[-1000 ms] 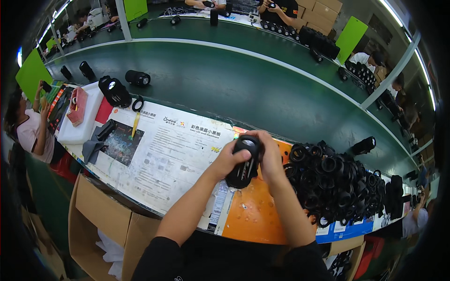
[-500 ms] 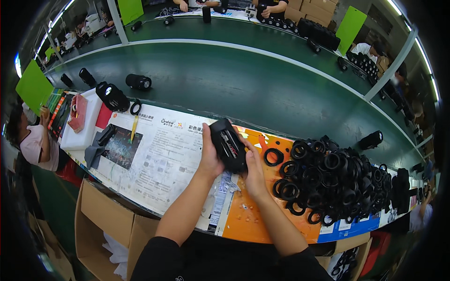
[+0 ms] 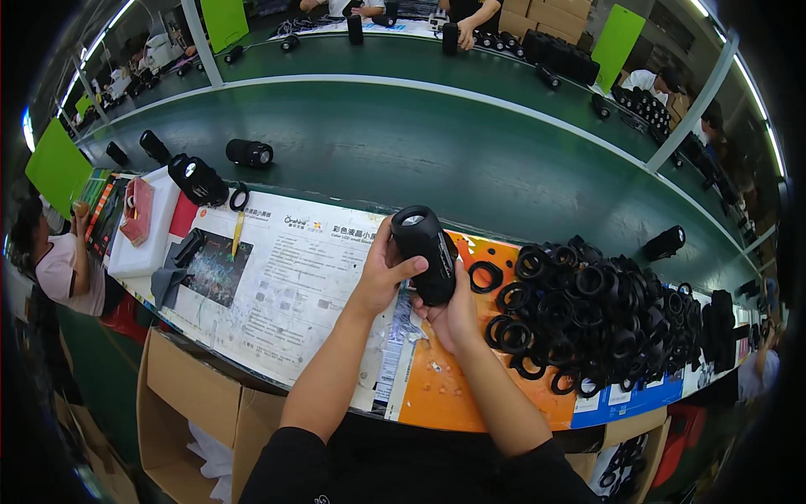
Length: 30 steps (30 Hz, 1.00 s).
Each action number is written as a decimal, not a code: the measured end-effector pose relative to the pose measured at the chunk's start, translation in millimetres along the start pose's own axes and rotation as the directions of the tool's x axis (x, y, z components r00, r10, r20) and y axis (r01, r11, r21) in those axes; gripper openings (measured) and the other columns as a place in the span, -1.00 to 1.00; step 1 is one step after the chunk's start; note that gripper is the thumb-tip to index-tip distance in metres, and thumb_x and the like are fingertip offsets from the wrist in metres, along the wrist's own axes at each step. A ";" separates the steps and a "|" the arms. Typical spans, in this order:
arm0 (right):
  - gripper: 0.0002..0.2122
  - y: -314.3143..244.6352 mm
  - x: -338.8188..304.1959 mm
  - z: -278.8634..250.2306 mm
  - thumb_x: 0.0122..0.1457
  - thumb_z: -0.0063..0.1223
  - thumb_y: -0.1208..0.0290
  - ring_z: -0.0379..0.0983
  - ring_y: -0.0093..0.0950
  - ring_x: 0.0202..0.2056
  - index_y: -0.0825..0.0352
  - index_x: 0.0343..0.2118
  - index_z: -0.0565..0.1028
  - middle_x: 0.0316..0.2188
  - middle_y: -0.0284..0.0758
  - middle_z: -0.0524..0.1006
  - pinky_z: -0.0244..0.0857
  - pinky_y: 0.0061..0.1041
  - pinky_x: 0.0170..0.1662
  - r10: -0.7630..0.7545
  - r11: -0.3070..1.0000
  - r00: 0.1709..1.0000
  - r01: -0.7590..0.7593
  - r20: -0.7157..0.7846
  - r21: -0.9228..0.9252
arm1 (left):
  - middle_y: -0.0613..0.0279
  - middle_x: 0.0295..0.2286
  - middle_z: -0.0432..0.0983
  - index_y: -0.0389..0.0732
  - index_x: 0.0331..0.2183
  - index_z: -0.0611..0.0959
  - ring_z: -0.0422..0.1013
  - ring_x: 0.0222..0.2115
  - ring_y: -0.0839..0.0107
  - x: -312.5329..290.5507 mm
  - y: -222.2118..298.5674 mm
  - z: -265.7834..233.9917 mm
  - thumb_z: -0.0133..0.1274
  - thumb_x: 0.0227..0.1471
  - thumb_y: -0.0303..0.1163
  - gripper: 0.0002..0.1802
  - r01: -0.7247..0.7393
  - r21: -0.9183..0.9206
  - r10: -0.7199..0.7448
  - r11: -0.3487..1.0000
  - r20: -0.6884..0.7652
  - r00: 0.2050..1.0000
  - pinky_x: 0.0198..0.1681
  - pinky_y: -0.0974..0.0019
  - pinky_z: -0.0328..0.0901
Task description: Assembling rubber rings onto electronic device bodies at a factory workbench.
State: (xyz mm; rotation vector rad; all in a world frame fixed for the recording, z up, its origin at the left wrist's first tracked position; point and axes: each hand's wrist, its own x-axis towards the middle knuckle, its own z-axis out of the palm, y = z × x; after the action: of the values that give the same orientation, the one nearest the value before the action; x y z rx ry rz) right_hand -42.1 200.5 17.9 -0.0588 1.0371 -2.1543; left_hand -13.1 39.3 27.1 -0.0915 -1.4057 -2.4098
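Note:
A black cylindrical portable speaker (image 3: 428, 256) stands tilted between both my hands above the worktop, its round end with a pale, shiny centre turned upward. My left hand (image 3: 378, 281) wraps its left side, with the thumb across the front. My right hand (image 3: 456, 312) is closed around the lower right side, its fingers partly hidden behind the speaker. To the right of my right hand lies a loose black ring (image 3: 473, 280). Beyond it spreads a large heap of black rings (image 3: 592, 315) on the orange and blue sheets.
More black speakers (image 3: 249, 153) lie or stand along the green bench (image 3: 353, 126). At the left are a white foam tray (image 3: 126, 265), a dark cloth (image 3: 166, 286) and a yellow pen (image 3: 238, 235). An open cardboard box (image 3: 193, 374) sits below the worktop edge. Co-workers sit across and at the sides.
The speaker has been turned in my hands: its slotted side with reddish marks faced up before, and now its round end shows. My left thumb has moved across its front.

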 end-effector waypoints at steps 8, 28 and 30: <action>-0.57 11.4 4.7 -0.4 0.62 -0.25 -0.07 0.57 -0.38 -0.29 0.22 0.21 0.28 -0.15 -0.22 0.59 0.44 -0.39 -0.25 -0.173 0.979 0.983 0.165 0.066 0.119 | 0.09 0.07 0.62 -0.30 0.26 0.50 0.59 0.05 0.26 2.3 -2.7 -7.6 0.46 0.11 -0.32 -0.23 0.072 -0.122 -0.079 0.990 -0.052 0.996 0.22 0.16 0.46; -0.46 -142.7 97.6 34.9 0.24 0.45 0.19 0.39 -0.13 0.13 0.11 0.28 0.60 0.11 -0.15 0.57 0.38 -0.16 0.23 -0.660 -0.427 0.549 0.287 0.512 -0.858 | 0.09 -0.20 0.69 -0.36 0.11 0.59 0.66 -0.25 0.33 18.9 -26.5 -16.4 0.18 0.38 -0.45 -0.66 0.197 -0.134 -0.206 0.971 -0.059 0.977 -0.12 0.25 0.61; -0.46 -144.2 113.7 21.6 0.29 0.39 0.19 0.39 -0.07 0.14 0.09 0.33 0.55 0.15 -0.10 0.55 0.37 -0.12 0.26 -0.625 -0.448 0.588 0.269 0.514 -0.853 | 0.10 -0.22 0.68 -0.35 0.09 0.60 0.65 -0.26 0.34 18.9 -25.9 -14.4 0.18 0.38 -0.46 -0.68 0.191 -0.121 -0.200 0.974 -0.064 0.978 -0.13 0.28 0.60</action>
State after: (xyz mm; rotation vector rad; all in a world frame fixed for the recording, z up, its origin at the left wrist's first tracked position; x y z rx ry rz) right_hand -203.9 172.9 103.1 -1.3248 3.1993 -1.1130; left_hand -37.5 33.7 2.5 0.1155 -1.2964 -2.6236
